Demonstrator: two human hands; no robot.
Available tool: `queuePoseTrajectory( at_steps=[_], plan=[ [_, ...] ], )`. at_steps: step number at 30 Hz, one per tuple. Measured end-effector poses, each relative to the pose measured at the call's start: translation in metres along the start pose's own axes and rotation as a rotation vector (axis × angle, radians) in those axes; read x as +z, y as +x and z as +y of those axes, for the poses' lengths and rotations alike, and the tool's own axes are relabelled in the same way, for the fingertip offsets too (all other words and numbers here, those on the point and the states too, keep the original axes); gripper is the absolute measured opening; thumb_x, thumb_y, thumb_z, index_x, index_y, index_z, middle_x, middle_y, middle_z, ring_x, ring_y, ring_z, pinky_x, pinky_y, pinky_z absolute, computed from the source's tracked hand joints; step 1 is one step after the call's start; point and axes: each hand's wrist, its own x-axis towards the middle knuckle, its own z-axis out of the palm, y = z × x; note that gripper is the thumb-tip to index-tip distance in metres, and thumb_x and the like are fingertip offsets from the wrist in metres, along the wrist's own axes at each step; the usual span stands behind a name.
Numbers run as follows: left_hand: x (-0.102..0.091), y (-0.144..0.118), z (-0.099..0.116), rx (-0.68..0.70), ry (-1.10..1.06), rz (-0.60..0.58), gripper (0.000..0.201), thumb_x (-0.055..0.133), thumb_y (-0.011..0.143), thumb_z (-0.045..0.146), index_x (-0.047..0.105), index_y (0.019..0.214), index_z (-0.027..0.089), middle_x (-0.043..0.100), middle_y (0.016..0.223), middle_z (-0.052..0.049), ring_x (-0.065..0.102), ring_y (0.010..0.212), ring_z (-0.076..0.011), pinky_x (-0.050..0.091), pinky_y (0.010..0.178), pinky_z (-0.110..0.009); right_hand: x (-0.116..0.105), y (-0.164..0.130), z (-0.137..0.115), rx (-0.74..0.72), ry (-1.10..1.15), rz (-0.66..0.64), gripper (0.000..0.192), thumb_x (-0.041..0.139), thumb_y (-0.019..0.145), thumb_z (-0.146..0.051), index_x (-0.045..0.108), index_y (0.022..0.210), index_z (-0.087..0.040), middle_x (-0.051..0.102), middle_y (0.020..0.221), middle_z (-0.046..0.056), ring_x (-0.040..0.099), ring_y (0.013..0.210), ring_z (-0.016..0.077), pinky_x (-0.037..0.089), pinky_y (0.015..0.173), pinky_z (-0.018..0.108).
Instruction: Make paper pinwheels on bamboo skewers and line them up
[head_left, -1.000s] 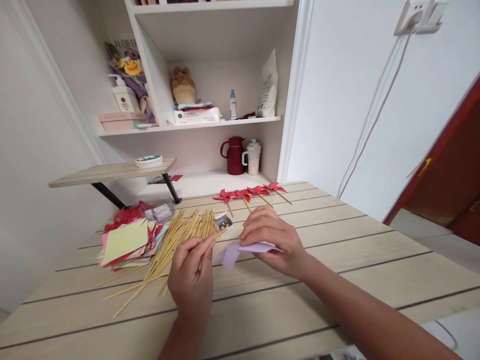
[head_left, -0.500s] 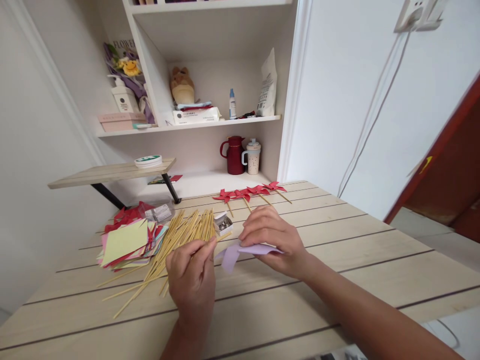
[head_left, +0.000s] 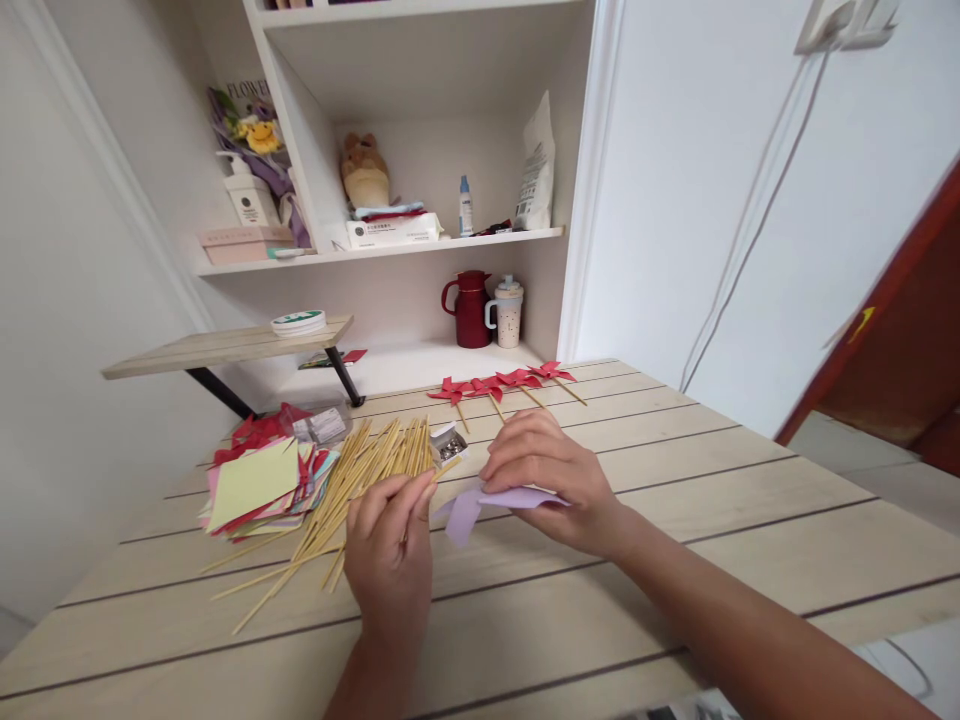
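Observation:
My left hand (head_left: 391, 540) is closed in a pinch around a thin wooden stick (head_left: 448, 468), whose end sticks out past the thumb toward the right. Just right of it, my right hand (head_left: 551, 480) grips a folded piece of lilac paper (head_left: 463, 515), a pinwheel head with one blade hanging down. Stick and paper are close together; I cannot tell whether they touch. Behind my hands stands a small open box of metal pins (head_left: 452, 447). A bundle of loose wooden sticks (head_left: 367, 465) lies beyond my left hand.
At left, a stack of coloured paper squares (head_left: 255, 485) lies beside red paper pieces and a clear plastic pack (head_left: 322, 425). Several red pinwheels (head_left: 499, 383) lie along the table's back. A small raised shelf (head_left: 225, 345) stands back left. A dark red jug (head_left: 472, 310) and a cup (head_left: 508, 312) stand behind.
My left hand has shifted slightly right with the stick, whose tip now points a little more upward. My right hand holds the lilac paper almost unchanged. The view has moved very slightly.

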Motion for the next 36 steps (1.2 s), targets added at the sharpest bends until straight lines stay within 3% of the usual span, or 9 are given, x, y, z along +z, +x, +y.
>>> queuePoseTrajectory(
  at_steps=[5, 24, 32, 36],
  plan=[
    [0.0024, 0.0010, -0.0005, -0.094, -0.095, -0.061, 0.014, 0.063, 0.089, 0.021, 0.075, 0.097, 0.019, 0.070, 0.089, -0.002, 0.067, 0.081, -0.0124, 0.052, 0.073, -0.022, -0.0011, 0.0005, -0.0001, 0.001, 0.003, -0.012, 0.015, 0.063, 0.086, -0.012, 0.070, 0.095, -0.022, 0.075, 0.088, 0.005, 0.065, 0.087, 0.0211, 0.050, 0.084, 0.043],
    [0.0046, 0.0037, -0.0011, -0.198, -0.188, -0.144, 0.016, 0.059, 0.090, 0.022, 0.075, 0.090, 0.018, 0.073, 0.085, -0.002, 0.069, 0.078, -0.0136, 0.055, 0.069, -0.021, -0.0027, 0.0013, 0.0006, 0.015, -0.029, -0.018, 0.009, 0.064, 0.088, -0.017, 0.069, 0.091, -0.023, 0.075, 0.086, 0.004, 0.064, 0.089, 0.0204, 0.050, 0.085, 0.041],
    [0.0037, 0.0021, 0.0032, -0.112, -0.222, -0.161, 0.014, 0.062, 0.088, 0.020, 0.075, 0.092, 0.019, 0.072, 0.084, -0.002, 0.068, 0.076, -0.0123, 0.053, 0.070, -0.021, -0.0046, 0.0026, -0.0004, 0.025, -0.028, 0.006, 0.010, 0.062, 0.089, -0.017, 0.070, 0.091, -0.023, 0.075, 0.085, 0.004, 0.064, 0.088, 0.0203, 0.050, 0.085, 0.041],
    [0.0051, 0.0032, -0.0001, -0.151, -0.216, -0.149, 0.014, 0.063, 0.088, 0.023, 0.076, 0.091, 0.019, 0.072, 0.085, -0.003, 0.068, 0.075, -0.0135, 0.054, 0.069, -0.022, -0.0047, 0.0023, -0.0010, 0.020, -0.026, -0.015, 0.009, 0.063, 0.089, -0.019, 0.070, 0.091, -0.023, 0.075, 0.085, 0.005, 0.064, 0.089, 0.0211, 0.050, 0.085, 0.042]
  ],
)
